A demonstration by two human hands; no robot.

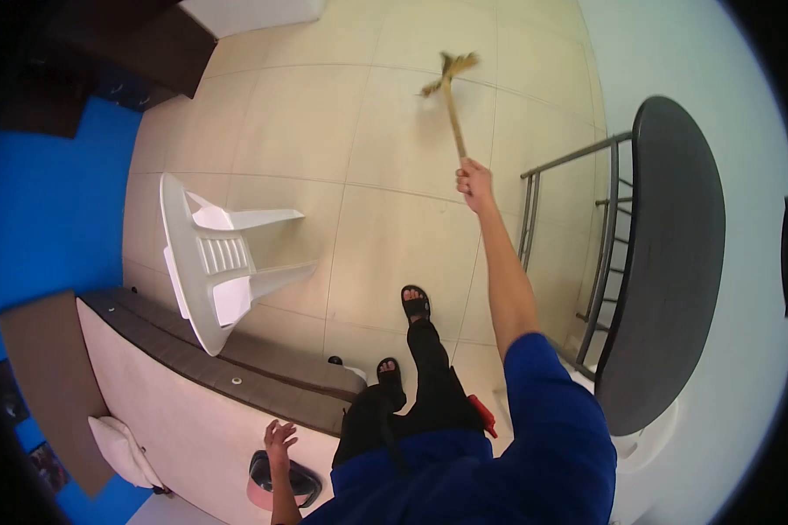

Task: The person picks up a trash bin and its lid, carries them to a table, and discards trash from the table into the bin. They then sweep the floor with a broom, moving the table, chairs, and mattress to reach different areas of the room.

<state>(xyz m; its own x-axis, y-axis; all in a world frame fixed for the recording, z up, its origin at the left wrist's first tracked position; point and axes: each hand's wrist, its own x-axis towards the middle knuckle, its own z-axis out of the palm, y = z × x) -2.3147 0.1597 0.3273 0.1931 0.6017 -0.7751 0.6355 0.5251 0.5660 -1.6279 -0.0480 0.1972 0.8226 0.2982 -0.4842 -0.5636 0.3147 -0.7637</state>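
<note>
My right hand (474,185) is closed around the lower end of a feather duster's (455,127) long pale handle, with the arm stretched far forward. The duster's ragged yellow-brown head points away from me, over the tiled floor. At lower left, my left hand (278,443) is raised with its fingers loosely bent and apart, holding nothing. Beside and partly behind that forearm lies a pink and dark cap-like thing (260,492) on the pale bed surface (197,429).
A white plastic chair (203,262) stands on the floor at left, near the brown bed side (263,385). To the right is a dark oval-topped table (674,262) with a metal frame, close to the wall. Dark furniture (171,52) stands at upper left. A cushion (123,451) lies on the bed.
</note>
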